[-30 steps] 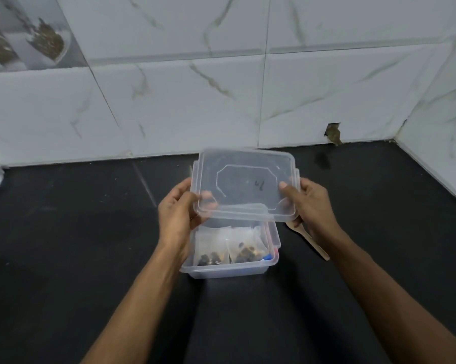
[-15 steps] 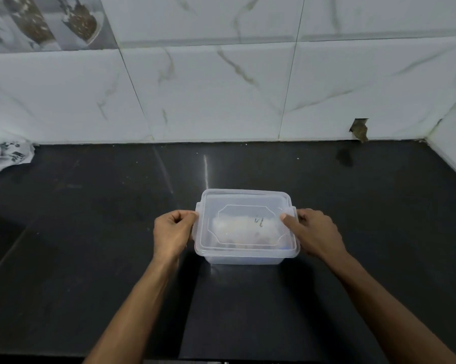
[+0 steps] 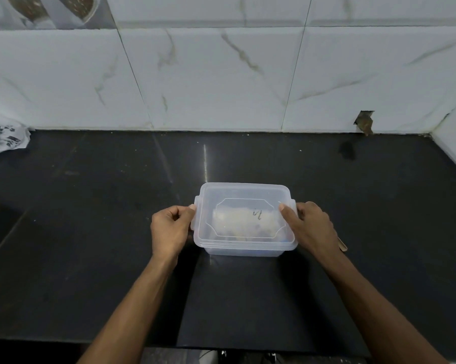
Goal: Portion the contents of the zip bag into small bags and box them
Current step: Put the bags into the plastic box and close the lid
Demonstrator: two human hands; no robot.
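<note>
Head view: white marble-veined wall tiles (image 3: 221,74) back a black desk (image 3: 90,232). A clear plastic box (image 3: 244,248) stands on the desk just below frame centre, with its clear lid (image 3: 244,214) seated on top. Pale small bags (image 3: 244,219) show blurred through the lid; their contents cannot be made out.

Left hand (image 3: 169,229), at 9 o'clock of the box: fingers curled, thumb and fingertips pinching the left lid tab. Grip closed on the lid.

Right hand (image 3: 313,227), at 3 o'clock of the box: thumb lying on the lid's right edge, fingers curled down over the side. Grip closed on the lid.

A wooden stick (image 3: 342,244) protrudes from behind the right hand at 4 o'clock of the box. A crumpled printed white bag (image 3: 3,137) lies at the desk's 10 o'clock edge, well apart from the box.
</note>
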